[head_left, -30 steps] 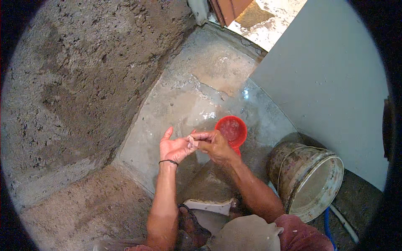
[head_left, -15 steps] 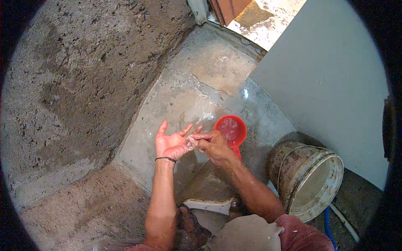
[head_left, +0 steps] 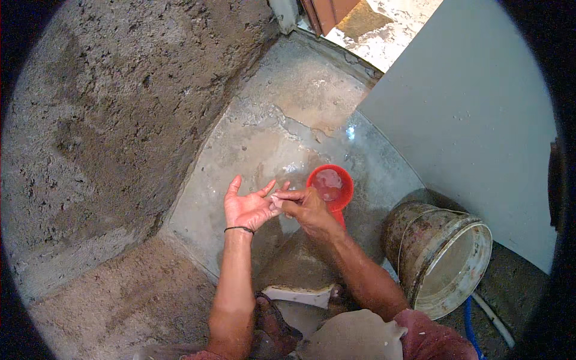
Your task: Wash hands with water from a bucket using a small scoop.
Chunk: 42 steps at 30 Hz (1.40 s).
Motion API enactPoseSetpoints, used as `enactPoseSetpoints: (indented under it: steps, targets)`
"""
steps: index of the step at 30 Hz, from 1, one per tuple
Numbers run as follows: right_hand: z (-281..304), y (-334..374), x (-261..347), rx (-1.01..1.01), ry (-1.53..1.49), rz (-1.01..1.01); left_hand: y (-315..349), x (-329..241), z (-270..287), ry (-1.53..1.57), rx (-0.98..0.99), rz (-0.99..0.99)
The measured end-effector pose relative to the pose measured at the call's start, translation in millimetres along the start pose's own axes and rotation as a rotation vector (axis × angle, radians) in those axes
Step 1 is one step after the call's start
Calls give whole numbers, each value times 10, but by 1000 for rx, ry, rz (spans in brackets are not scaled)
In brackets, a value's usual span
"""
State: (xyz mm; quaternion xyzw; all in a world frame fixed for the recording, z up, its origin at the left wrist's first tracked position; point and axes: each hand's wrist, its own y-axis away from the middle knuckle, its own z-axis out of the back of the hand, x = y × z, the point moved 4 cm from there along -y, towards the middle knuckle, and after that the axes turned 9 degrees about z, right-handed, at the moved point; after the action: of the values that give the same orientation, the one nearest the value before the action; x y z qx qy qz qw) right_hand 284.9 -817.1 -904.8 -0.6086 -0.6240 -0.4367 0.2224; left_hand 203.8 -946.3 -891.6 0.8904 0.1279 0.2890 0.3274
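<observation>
My left hand is palm up with a dark cord round its wrist, its thumb and a couple of fingers spread. My right hand is closed in a pinch against the outer finger side of the left palm. A small whitish patch shows between them; whether it is lather, a wet fingertip or a small object cannot be made out. Just beyond my right hand, a red plastic mug stands on the wet floor with cloudy water in it. Its handle is partly hidden behind that hand.
A stained bucket lies tilted at the right, near a blue hose and a pale pipe. A rough wall rises at the left, a grey door panel at the right. A white-edged basin sits below my hands.
Both hands stay almost in place. My right fingers have shifted slightly against the left hand. The mug and bucket have not moved.
</observation>
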Motion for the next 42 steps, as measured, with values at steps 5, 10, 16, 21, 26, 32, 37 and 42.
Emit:
enactPoseSetpoints:
  steps: [5,10,16,21,26,32,37,42]
  targets:
    - [-11,9,81,-5,304,92,2,-11,60,83,33,31]
    - [93,-5,-92,-66,147,-38,-41,9,22,-24,44,12]
    - [-6,-64,70,-119,191,-57,-17,-50,-35,-116,20,-38]
    - [22,-82,7,-197,5,-78,-56,-30,-102,-189,-33,-102]
    - [78,-71,-125,-325,-141,-144,-152,-27,61,-125,9,-63]
    - [925,-109,-300,-475,500,84,-229,-204,577,-474,-149,-491]
    - [1553,-370,-798,-176,1392,-124,-311,-340,917,-543,-312,-512]
    - [1865,-329,-1607,-317,643,-445,-588,-281,1155,-398,-375,-497]
